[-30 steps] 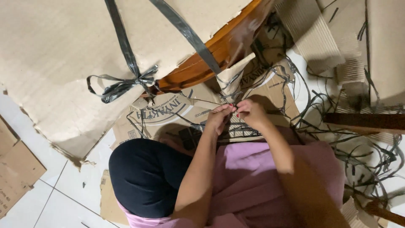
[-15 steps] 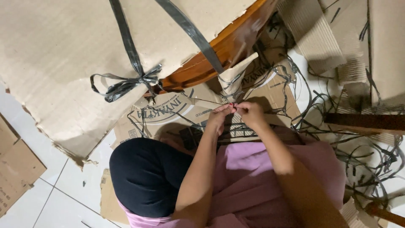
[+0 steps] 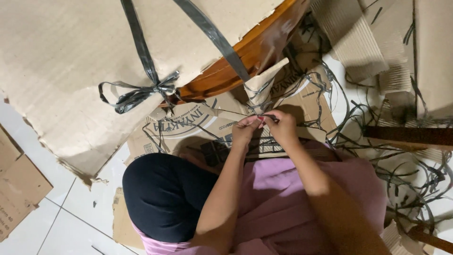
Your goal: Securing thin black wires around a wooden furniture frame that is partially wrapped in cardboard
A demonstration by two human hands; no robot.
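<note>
Strap strand [image 3: 267, 116], thin grey plastic, sits pinched between both hands just above the lap, over the printed cardboard sheet [image 3: 188, 125]. Left hand [image 3: 245, 130] and right hand [image 3: 282, 126] meet fingertip to fingertip; fingers of each are pressed together on the strand, nothing spread. Whether a knot sits under the fingertips, cannot tell, too small. Risks, near first: grip is fingertip-only on slick strapping, so a hard pull likely slips it out or the edge bites the fingers. The strand is narrow and looks split from wider strap, so it could snap under tension. Just under the hands a dark flat piece [image 3: 214, 152] and more strands lie across the lap and pink fabric [image 3: 302, 184]; the held strand can snag on these and drag them along. The knee in dark cloth [image 3: 165, 193] pins the cardboard, so anything trapped beneath resists a tug. Farther out, the bow-tied grey strap [image 3: 141, 92] wraps the big cardboard-covered panel [image 3: 61, 66] and its brown wooden edge [image 3: 236, 63]; if the held strand connects to it, a pull could loosen that bow or shift the wrap. Far right, a loose tangle of cut strapping [image 3: 406, 170] covers the tiled floor [image 3: 71, 222] beside corrugated scraps [image 3: 349, 33]: tangle and foot-snag hazard.
</note>
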